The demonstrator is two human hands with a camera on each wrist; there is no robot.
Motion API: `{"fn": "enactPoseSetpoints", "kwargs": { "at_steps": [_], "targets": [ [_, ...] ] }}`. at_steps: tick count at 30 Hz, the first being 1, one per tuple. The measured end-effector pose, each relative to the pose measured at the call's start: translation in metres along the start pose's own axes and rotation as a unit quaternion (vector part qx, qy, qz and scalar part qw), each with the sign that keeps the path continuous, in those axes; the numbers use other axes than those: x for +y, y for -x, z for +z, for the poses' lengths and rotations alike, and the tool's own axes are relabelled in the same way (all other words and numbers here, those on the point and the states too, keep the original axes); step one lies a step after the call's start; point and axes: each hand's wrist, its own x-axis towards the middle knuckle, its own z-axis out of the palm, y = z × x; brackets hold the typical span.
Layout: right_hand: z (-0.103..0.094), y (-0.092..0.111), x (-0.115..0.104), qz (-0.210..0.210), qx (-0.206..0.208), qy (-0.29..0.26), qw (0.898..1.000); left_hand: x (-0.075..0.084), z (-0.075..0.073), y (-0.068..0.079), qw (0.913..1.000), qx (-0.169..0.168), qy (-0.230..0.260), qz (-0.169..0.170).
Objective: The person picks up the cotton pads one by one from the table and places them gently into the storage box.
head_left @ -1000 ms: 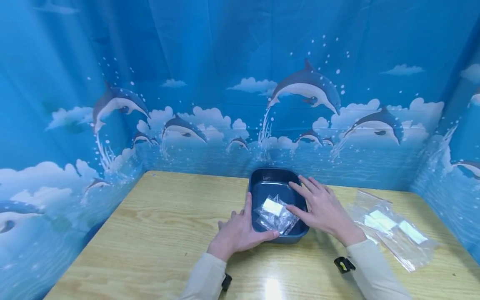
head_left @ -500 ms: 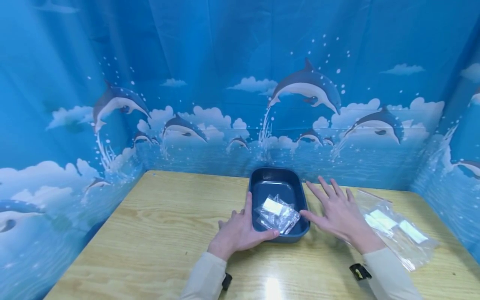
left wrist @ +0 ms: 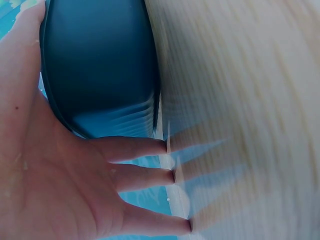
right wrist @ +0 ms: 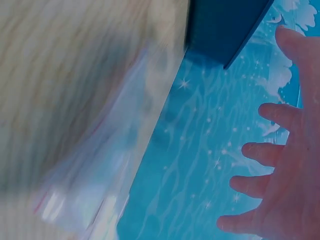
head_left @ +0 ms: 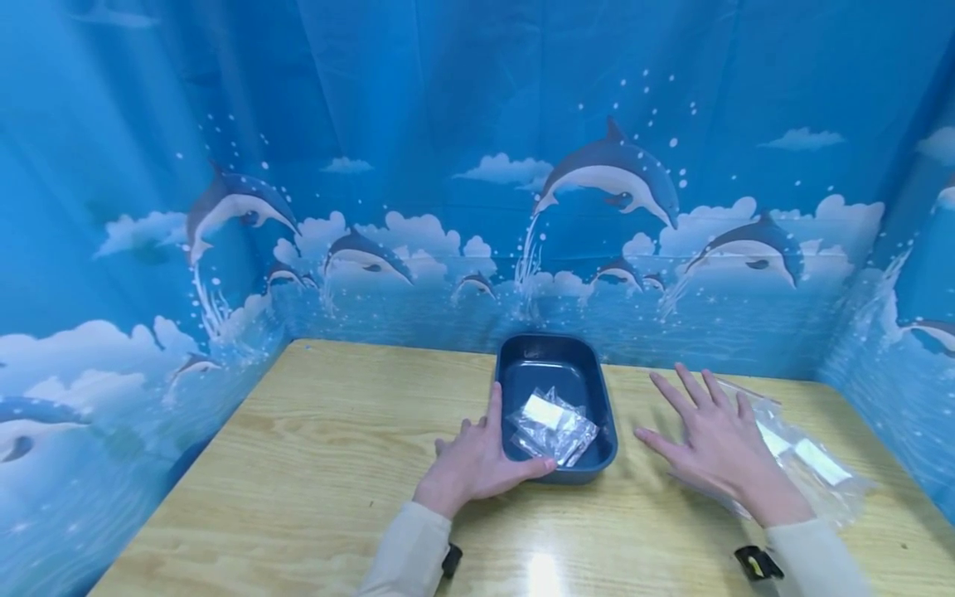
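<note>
A dark blue rectangular tray [head_left: 555, 377] stands on the table. Several small clear plastic packets [head_left: 555, 423], one showing a white label, lie in its near half. My left hand [head_left: 473, 466] rests against the tray's near left corner, thumb along the front rim and index finger along the left side. The left wrist view shows its other fingers [left wrist: 145, 176] straight, beside the tray's outer wall [left wrist: 100, 65]. Away to the tray's right, my right hand [head_left: 712, 444] hovers with spread fingers, holding nothing. Partly behind it lie clear zip bags [head_left: 821, 464] with white labels.
The wooden table [head_left: 336, 439] extends to both sides of the tray. A blue curtain [head_left: 418, 166] printed with dolphins hangs behind the table's back edge and along both sides. The tray's far end is close to that curtain.
My right hand has moved from over the tray's right rim to the right, towards the zip bags. The left hand, tray and packets have stayed in place.
</note>
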Motion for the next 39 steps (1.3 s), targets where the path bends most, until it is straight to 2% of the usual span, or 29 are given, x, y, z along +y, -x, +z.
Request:
{"fn": "enactPoseSetpoints", "kwargs": {
  "at_steps": [9,22,31,39],
  "targets": [
    [0.003,0.015,0.021,0.016,0.025,0.002,1.0,0.0,0.0,0.001,1.0,0.001,0.001,0.0],
    [0.0,0.036,0.055,0.05,0.001,-0.025,0.998,-0.001,0.0,0.002,1.0,0.0,-0.001,0.0],
    [0.002,0.047,0.079,0.066,0.02,-0.044,0.997,0.0,-0.002,0.002,1.0,-0.001,0.004,0.0],
    [0.006,0.061,0.101,0.082,0.012,-0.014,0.996,0.001,-0.001,0.002,1.0,-0.002,0.001,0.001]
  ]
}}
